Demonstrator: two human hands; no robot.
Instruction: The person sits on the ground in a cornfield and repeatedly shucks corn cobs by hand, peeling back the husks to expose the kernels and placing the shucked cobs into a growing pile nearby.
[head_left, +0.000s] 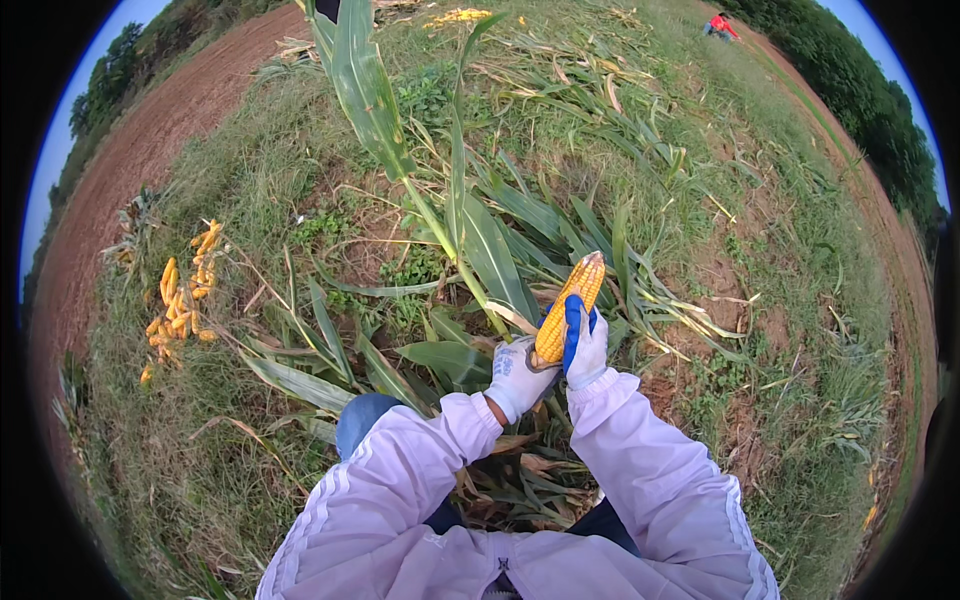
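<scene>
A husked yellow ear of corn (568, 311), its kernels bare and its tip pointing up and right, is held between my gloved hands. My left hand (519, 377), in a white glove, grips around the base of the ear and the stalk end. The blue-palmed glove of my right hand (584, 346) wraps the ear's right side, lower half. A green corn stalk (441, 232) with long leaves slants from the top of the view down to my left hand; how it joins the ear is hidden.
Husked ears (177, 315) lie piled on grass at the left, with more yellow ears (459, 16) far ahead. Cut corn stalks (540, 217) cover the ground before me. A person in red (721, 27) is low down in the far right distance. Dry leaves (536, 480) lie between my knees.
</scene>
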